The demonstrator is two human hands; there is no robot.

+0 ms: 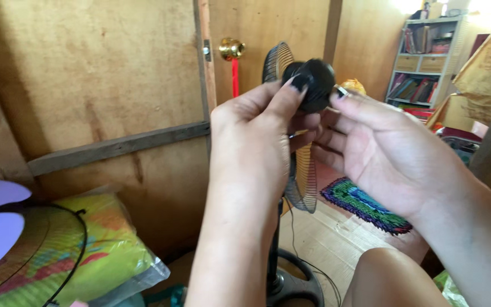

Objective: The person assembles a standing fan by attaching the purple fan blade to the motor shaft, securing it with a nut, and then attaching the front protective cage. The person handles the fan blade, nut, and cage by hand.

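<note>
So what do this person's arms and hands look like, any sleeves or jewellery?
Both forearms are bare, with no sleeves in view. No rings, watch or gloves show on the left hand or the right hand. The fingernails carry dark polish, plain on the left thumb.

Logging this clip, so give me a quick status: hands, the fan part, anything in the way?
Left hand and right hand both pinch the round black fan cap. Cap held up in front of the rear fan guard. Nothing between hands and cap.

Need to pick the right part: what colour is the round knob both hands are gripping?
Black, seen in the head view: the round knob sits between the left hand and right hand.
</note>
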